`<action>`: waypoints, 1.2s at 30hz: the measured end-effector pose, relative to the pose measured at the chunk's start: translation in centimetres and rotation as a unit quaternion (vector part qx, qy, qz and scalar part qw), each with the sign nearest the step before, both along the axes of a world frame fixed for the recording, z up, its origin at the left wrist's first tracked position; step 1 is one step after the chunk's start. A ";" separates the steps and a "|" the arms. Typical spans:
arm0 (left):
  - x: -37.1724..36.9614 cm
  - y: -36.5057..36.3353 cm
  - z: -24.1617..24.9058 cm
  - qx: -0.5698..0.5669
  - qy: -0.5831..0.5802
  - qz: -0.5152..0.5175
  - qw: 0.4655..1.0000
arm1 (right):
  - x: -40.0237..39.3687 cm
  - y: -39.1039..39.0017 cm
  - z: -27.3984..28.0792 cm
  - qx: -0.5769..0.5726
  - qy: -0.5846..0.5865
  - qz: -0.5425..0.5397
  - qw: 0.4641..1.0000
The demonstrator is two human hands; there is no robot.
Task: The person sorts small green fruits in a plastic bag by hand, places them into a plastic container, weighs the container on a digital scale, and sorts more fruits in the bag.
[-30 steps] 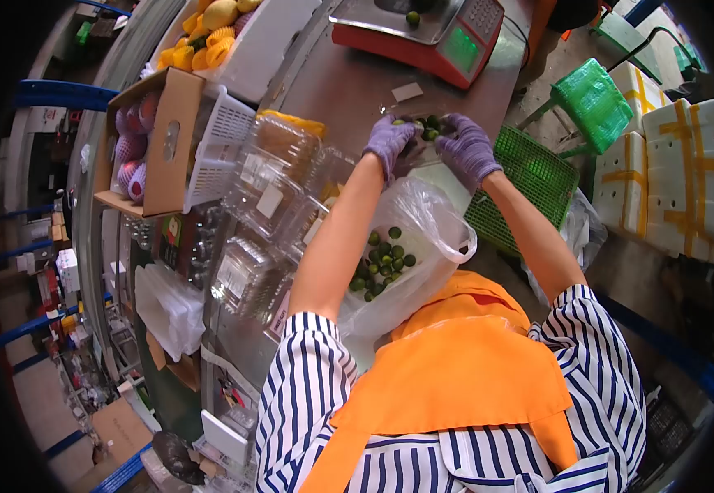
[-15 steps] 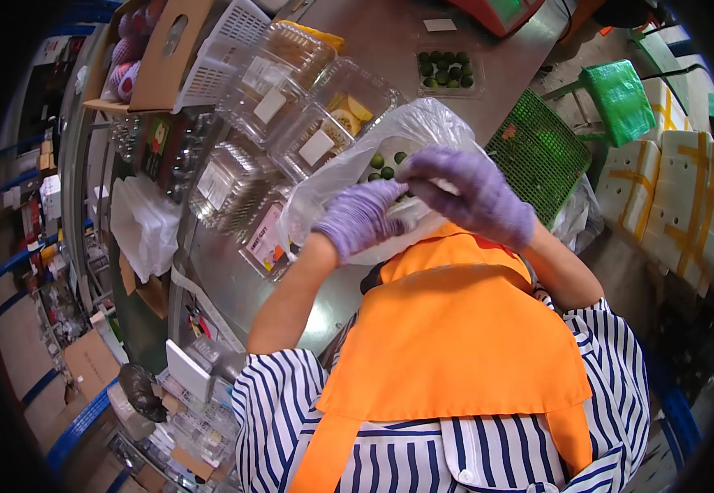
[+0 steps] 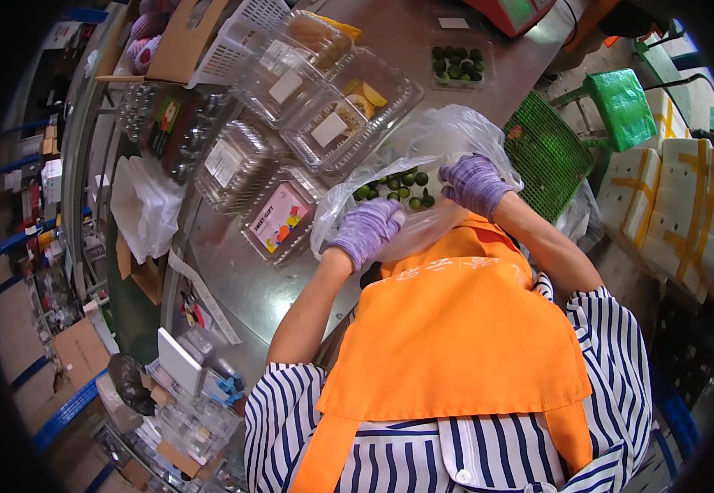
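A clear plastic bag point(image 3: 447, 130) lies wide-mouthed on the metal table before me, with several small green limes point(image 3: 406, 182) showing inside. My left hand point(image 3: 372, 226), in a purple knit glove, is closed on the near left part of the bag's rim. On the opposite side, my right hand point(image 3: 477, 182), gloved alike, has its fingers curled around the rim. The fingertips of both hands are partly hidden. Beyond the bag sits a clear tray of limes point(image 3: 458, 64).
Clear clamshell boxes point(image 3: 330, 129), some with cut fruit, stand left of the bag. A "Sweet Gift" box point(image 3: 277, 220) lies nearer. To the right are a green mesh crate point(image 3: 547, 156), a green stool point(image 3: 620, 107) and taped foam boxes point(image 3: 686, 218). A red scale point(image 3: 509, 12) stands at the back.
My hands were close together over the bag; now they are apart at its two sides. The bag's mouth is spread wider, and more limes show.
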State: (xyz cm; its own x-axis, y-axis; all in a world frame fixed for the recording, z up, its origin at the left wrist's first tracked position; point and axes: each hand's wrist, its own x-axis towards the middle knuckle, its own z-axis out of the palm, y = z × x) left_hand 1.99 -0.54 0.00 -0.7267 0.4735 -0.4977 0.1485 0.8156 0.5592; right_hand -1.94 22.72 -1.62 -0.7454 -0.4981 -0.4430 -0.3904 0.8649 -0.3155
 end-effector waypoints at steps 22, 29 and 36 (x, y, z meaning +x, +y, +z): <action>-7.5 1.9 -5.0 -0.101 0.161 0.114 0.975 | 1.9 -3.7 -5.0 0.006 0.040 0.047 0.998; -3.5 -0.2 -2.8 -0.053 0.110 0.072 0.990 | 1.3 -1.6 -2.5 -0.238 0.022 -0.091 0.967; -0.1 -1.4 -6.8 0.006 0.086 0.106 0.991 | 1.0 0.0 -1.7 -0.359 -0.123 -0.182 0.907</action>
State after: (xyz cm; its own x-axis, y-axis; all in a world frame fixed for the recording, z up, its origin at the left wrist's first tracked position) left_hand 1.94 -1.97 -6.83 -0.8844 0.3058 -0.3526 0.0687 0.8325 0.5498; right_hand -0.95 22.67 -3.28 -0.8406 -0.4648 -0.2780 0.0392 0.4597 -0.8872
